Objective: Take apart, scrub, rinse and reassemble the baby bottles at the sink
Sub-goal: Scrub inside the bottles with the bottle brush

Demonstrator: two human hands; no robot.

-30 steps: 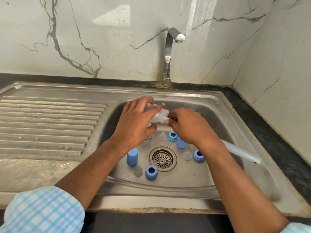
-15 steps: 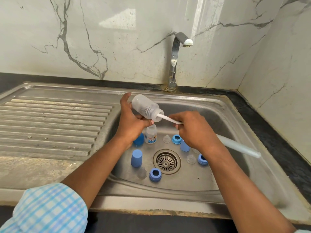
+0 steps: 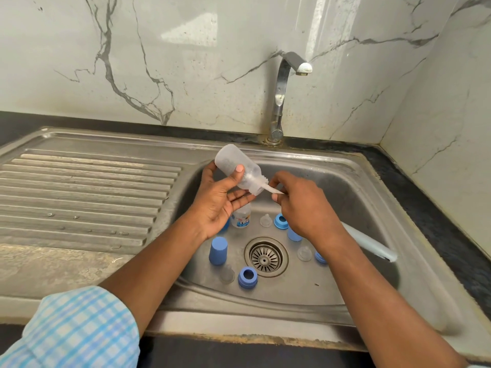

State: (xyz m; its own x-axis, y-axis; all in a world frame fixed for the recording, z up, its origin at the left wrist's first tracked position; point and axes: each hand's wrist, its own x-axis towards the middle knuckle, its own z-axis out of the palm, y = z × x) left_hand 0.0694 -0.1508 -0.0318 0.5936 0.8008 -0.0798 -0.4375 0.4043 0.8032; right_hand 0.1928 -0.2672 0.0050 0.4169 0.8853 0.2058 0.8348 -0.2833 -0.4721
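My left hand (image 3: 218, 200) holds a clear baby bottle (image 3: 237, 172) on its side above the sink basin (image 3: 353, 197), thumb on top, neck pointing right. My right hand (image 3: 303, 205) grips a white bottle brush (image 3: 368, 243); its thin stem enters the bottle's neck and the thick handle sticks out behind my wrist. On the basin floor stand a second small bottle with a printed label (image 3: 241, 217), blue caps (image 3: 218, 251), blue collar rings (image 3: 247, 278) and clear teats (image 3: 265, 220).
A steel tap (image 3: 281, 96) rises behind the basin with no water running. The ribbed draining board (image 3: 79, 197) lies to the left. The drain strainer (image 3: 265, 257) sits mid-basin. Marble walls close in behind and on the right.
My left hand lifted the bottle from down in the basin and tilted its base up and back. The brush stem now shows at the neck, and the view has shifted.
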